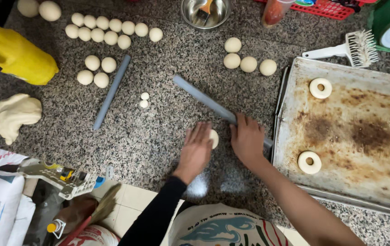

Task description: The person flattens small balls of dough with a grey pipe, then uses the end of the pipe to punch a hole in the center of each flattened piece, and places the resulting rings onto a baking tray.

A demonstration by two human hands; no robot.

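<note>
Nearest the lens, 2 forearms are seen reaching up from the bottom edge onto the speckled granite counter (158, 136). At the left hand (196, 149), the fingers are laid flat and together, pressed down on a small flattened dough piece (214, 138), of which only the right edge is seen beside the fingertips; nothing is clasped. The right hand (248, 139) is curled over the near end of a grey rolling rod (204, 99); the fingers are bent upon it, though whether it is fully gripped cannot be told. The rod's long axis is set on a slant, running from that hand up and to the left, so the dough lies just below and left of the held end, between the 2 hands. Further out, a second grey rod (111, 92) lies well apart to the left, near rows of dough balls (111, 33). To the right, a stained baking tray (368, 136) carries 2 dough rings (320, 88).
</note>
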